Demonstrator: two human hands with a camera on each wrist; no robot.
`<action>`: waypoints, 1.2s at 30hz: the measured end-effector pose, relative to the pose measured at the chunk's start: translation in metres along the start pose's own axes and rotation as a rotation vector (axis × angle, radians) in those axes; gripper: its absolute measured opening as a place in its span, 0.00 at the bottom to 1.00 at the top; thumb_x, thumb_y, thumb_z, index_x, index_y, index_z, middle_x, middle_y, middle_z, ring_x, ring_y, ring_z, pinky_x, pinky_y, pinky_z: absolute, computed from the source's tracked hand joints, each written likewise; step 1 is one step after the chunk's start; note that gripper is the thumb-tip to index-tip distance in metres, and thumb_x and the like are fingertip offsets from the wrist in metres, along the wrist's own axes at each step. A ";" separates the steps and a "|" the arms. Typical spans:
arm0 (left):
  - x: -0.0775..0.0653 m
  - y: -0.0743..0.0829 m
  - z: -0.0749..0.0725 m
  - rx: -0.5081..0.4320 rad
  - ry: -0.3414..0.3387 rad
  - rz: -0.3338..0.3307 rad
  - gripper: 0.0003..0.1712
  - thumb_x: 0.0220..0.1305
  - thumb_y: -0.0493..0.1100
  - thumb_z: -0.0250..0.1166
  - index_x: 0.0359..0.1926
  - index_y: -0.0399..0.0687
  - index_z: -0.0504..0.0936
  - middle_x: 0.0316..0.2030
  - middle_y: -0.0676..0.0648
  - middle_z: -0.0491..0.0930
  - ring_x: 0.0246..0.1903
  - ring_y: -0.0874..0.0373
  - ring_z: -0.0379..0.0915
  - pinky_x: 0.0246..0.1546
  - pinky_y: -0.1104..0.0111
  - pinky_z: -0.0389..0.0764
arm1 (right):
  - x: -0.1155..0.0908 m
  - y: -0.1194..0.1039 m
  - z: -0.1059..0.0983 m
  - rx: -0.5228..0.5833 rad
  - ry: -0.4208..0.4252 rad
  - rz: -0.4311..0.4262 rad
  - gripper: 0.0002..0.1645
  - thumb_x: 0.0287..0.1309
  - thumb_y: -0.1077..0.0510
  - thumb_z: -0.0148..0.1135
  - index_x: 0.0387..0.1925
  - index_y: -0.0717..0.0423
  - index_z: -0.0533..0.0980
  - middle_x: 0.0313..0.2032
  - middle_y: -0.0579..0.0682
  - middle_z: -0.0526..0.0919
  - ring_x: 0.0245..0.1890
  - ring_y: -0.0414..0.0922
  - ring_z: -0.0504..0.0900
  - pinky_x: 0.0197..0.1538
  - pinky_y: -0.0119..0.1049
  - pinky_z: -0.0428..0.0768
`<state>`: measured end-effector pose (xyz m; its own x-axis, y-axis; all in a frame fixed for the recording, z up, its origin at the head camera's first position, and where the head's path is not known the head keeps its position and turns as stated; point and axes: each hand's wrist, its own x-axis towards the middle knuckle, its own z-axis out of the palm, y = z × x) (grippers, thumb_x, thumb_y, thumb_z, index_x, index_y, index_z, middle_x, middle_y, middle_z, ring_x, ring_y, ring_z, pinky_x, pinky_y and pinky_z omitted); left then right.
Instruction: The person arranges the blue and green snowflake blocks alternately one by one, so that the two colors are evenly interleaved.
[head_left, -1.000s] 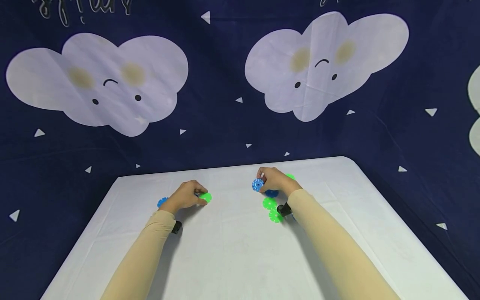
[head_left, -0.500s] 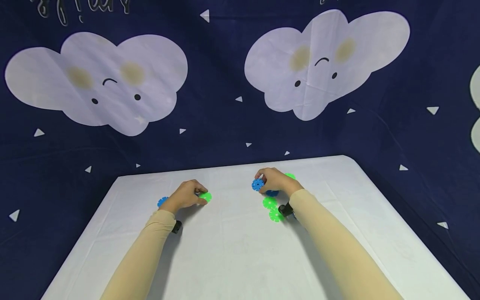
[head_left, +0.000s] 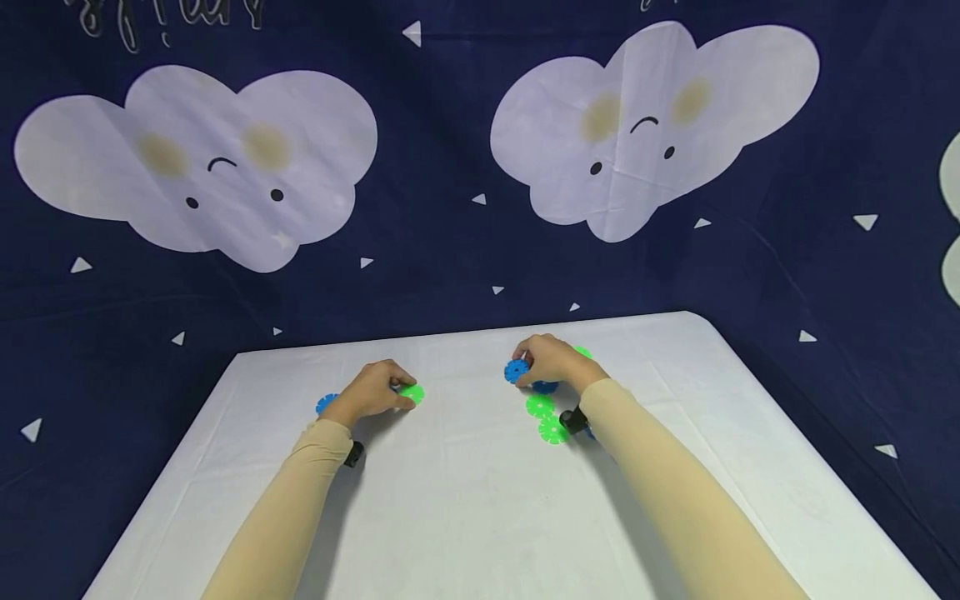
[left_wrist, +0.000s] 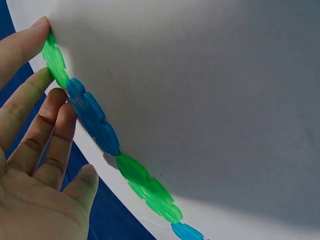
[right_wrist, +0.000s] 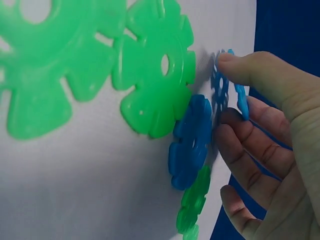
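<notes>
My left hand [head_left: 372, 390] pinches a green flower-shaped disc [left_wrist: 55, 60] between thumb and fingers at the left of the table. That disc is first in a row of notched discs: a blue disc [left_wrist: 92, 117], a green disc [left_wrist: 147, 187] and another blue disc [left_wrist: 187, 231] follow it edge to edge. Over at the right, my right hand [head_left: 551, 360] pinches a single blue flower-shaped disc [head_left: 517, 371], seen edge-on in the right wrist view and raised above the tabletop with its shadow beside it. Beneath this hand lies a blue disc [right_wrist: 192, 142].
Near the right wrist, green discs [head_left: 539, 407] lie on the white-covered table [head_left: 465, 500]. Another green disc [head_left: 582, 352] shows behind the right hand. The table's far edge runs close behind both hands, against a dark blue cloth [head_left: 427, 275] printed with clouds.
Both hands stay almost in place. The blue disc in the right hand has tilted slightly, and the glare on its face is gone.
</notes>
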<state>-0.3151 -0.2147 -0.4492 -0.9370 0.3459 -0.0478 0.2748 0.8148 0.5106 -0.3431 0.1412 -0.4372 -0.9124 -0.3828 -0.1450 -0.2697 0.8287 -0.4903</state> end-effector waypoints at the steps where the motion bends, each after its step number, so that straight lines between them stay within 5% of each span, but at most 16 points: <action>1: 0.000 0.000 0.000 -0.002 -0.001 0.000 0.25 0.58 0.43 0.84 0.55 0.41 0.90 0.51 0.43 0.86 0.55 0.44 0.81 0.61 0.50 0.84 | 0.000 0.000 0.000 0.000 0.002 -0.003 0.31 0.58 0.50 0.82 0.60 0.54 0.83 0.50 0.52 0.89 0.50 0.48 0.85 0.59 0.47 0.85; 19: -0.002 0.002 0.000 -0.004 0.017 -0.017 0.24 0.57 0.43 0.84 0.55 0.42 0.91 0.52 0.43 0.86 0.54 0.46 0.81 0.60 0.51 0.84 | 0.008 -0.031 0.014 0.034 0.010 -0.136 0.31 0.58 0.48 0.81 0.60 0.56 0.84 0.48 0.52 0.90 0.48 0.45 0.85 0.61 0.46 0.84; 36: -0.001 0.001 0.002 0.011 0.017 -0.027 0.24 0.58 0.43 0.84 0.55 0.42 0.91 0.52 0.42 0.86 0.54 0.46 0.82 0.58 0.52 0.85 | 0.024 -0.066 0.044 0.031 0.009 -0.198 0.28 0.56 0.49 0.83 0.56 0.54 0.86 0.43 0.47 0.89 0.42 0.40 0.82 0.53 0.39 0.84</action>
<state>-0.3133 -0.2134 -0.4503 -0.9477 0.3158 -0.0466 0.2517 0.8290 0.4994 -0.3340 0.0591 -0.4462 -0.8452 -0.5332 -0.0354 -0.4347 0.7246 -0.5347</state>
